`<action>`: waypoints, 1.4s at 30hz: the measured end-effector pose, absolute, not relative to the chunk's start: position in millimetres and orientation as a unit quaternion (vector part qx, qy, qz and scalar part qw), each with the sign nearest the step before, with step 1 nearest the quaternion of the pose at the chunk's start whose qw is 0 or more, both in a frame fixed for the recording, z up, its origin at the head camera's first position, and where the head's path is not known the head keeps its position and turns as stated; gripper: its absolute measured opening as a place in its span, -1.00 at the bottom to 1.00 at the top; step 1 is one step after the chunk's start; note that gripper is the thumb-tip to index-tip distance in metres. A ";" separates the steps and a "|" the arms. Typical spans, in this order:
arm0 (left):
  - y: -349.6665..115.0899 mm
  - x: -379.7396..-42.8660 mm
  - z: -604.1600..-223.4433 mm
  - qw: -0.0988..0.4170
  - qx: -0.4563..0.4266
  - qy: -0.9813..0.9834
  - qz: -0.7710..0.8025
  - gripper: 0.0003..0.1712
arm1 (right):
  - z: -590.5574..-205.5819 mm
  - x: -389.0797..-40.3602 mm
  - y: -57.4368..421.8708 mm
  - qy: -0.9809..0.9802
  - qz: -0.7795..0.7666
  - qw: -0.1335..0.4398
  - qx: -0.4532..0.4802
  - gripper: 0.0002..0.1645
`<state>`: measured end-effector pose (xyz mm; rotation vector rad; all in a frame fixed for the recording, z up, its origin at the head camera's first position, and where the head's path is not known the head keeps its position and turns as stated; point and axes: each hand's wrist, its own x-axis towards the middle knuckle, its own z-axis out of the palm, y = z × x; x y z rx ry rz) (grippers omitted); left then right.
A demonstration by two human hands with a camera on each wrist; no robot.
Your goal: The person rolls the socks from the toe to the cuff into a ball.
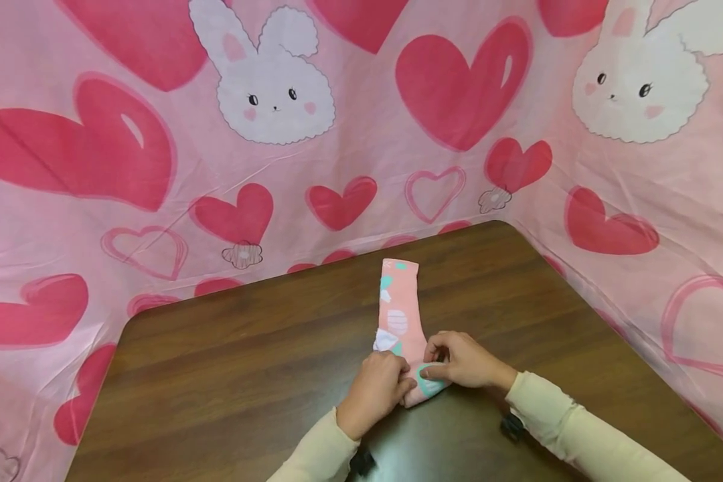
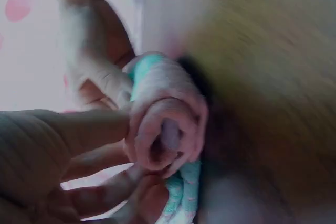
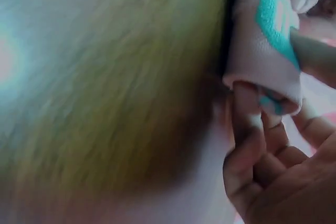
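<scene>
I have both hands gripping the pink sock (image 1: 405,335) at its near, rolled end: the left hand (image 1: 376,385) pinches one side of the roll, the right hand (image 1: 466,361) the other. The sock lies on the brown counter (image 1: 235,375), cuff pointing away. A right fingertip disappears inside the roll's opening, and the fingers cover part of the pattern. I can't tell whether a second sock lies underneath. My wrist views blur the wood; sleeves and the counter's near edge are cut off. A pale cuff mark is too small to read.
</scene>
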<state>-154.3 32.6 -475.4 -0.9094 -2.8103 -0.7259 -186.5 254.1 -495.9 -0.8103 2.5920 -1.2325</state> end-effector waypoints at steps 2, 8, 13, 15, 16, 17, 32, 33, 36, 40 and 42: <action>33.8 -152.9 -477.3 0.095 -0.323 -0.920 -0.203 -0.85 | -495.7 -184.7 251.6 0.879 -0.396 0.062 -0.258 -0.76; 34.6 -151.2 -481.0 0.151 -0.402 -0.893 -0.131 -0.87 | -498.0 -173.0 251.7 0.884 -0.295 -0.109 -0.347 -0.72; 30.7 -143.4 -479.8 0.148 -0.424 -0.890 -0.075 -0.84 | -501.2 -161.5 255.1 0.837 -0.170 -0.214 -0.474 -0.58; 30.8 -139.5 -479.6 0.146 -0.421 -0.894 -0.056 -0.74 | -501.6 -158.6 254.6 0.833 -0.135 -0.223 -0.487 -0.46; 31.5 -138.1 -479.9 0.147 -0.417 -0.896 -0.045 -0.66 | -501.8 -157.9 254.0 0.834 -0.122 -0.227 -0.487 -0.42; 32.7 -137.0 -480.1 0.151 -0.414 -0.897 -0.032 -0.58 | -502.0 -157.7 253.2 0.836 -0.111 -0.231 -0.485 -0.43; 25.3 -152.1 -484.4 0.098 -0.341 -0.897 -0.265 -0.52 | -492.6 -166.6 247.5 0.877 -0.217 -0.154 -0.401 -0.66; 22.8 -153.4 -484.0 0.080 -0.332 -0.892 -0.297 -0.53 | -490.9 -166.6 247.6 0.882 -0.231 -0.134 -0.388 -0.66; 16.0 -157.3 -481.4 0.023 -0.307 -0.879 -0.365 -0.62 | -486.6 -168.4 247.0 0.893 -0.260 -0.080 -0.360 -0.68; 10.2 -165.3 -478.1 -0.072 -0.251 -0.848 -0.462 -0.73 | -484.2 -175.1 244.8 0.888 -0.308 -0.011 -0.341 -0.77; 7.7 -169.8 -477.5 -0.114 -0.218 -0.828 -0.503 -0.79 | -484.0 -179.7 242.9 0.878 -0.341 0.021 -0.335 -0.81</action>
